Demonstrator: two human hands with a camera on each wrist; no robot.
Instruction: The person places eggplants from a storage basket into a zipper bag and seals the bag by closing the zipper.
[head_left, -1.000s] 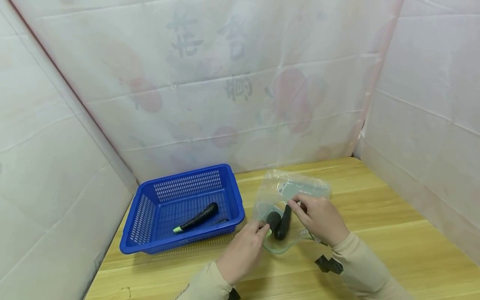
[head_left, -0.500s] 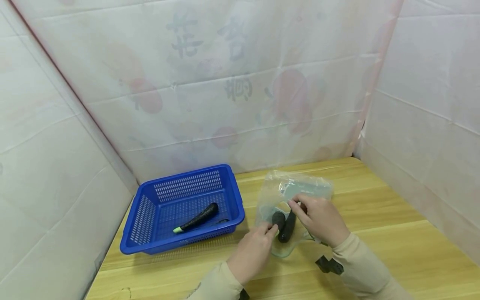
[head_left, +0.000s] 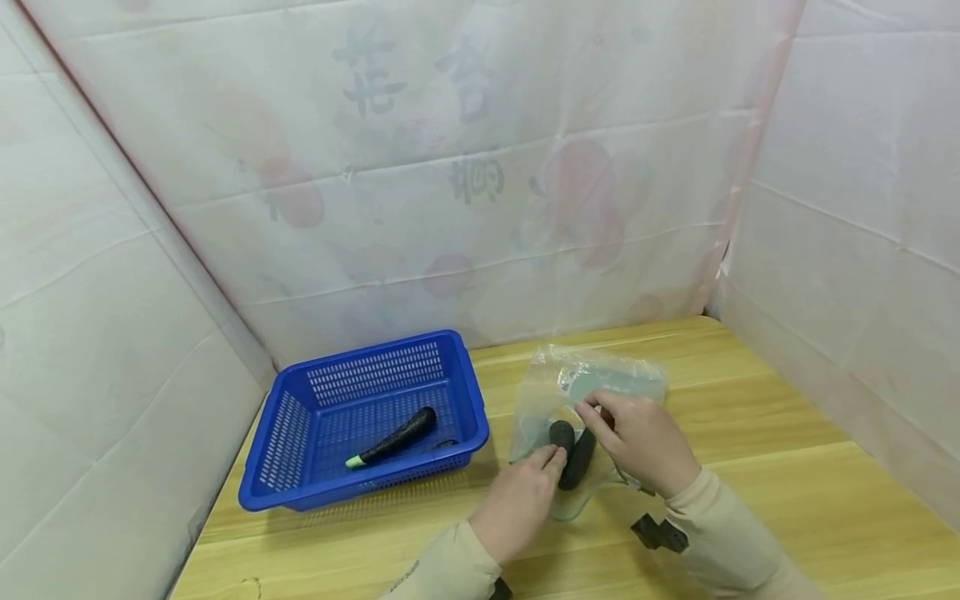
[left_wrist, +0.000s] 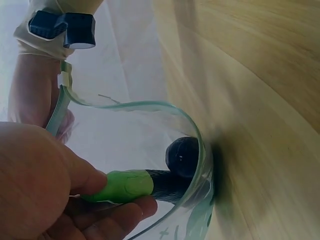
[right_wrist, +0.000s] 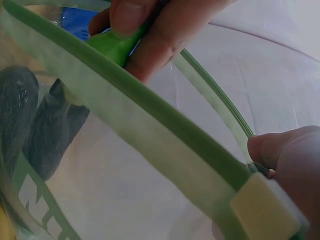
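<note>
My left hand [head_left: 519, 504] pinches the green stem end of a dark eggplant [left_wrist: 127, 185] between thumb and fingers. The dark body of this eggplant lies inside a clear zip bag [head_left: 615, 381] with a green-edged mouth. Beside it in the bag is a second dark eggplant [head_left: 577, 462], touching or nearly touching the first. My right hand [head_left: 639, 437] pinches the bag's rim near the pale slider [right_wrist: 265, 207], and the mouth gapes in both wrist views. The lower fingers of the right hand are partly hidden in the head view.
A blue perforated basket [head_left: 258, 498] stands on the wooden table [head_left: 765, 483] to the left. In it lies another dark eggplant [head_left: 397, 437] with a green end, plus a dark thing [head_left: 446, 443] mostly hidden by the basket's front wall. White fabric walls [head_left: 420, 225] enclose the table.
My left hand has moved to the right, carrying the eggplant farther into the bag. The bag and the second eggplant have shifted slightly right. My right hand has stayed in place.
</note>
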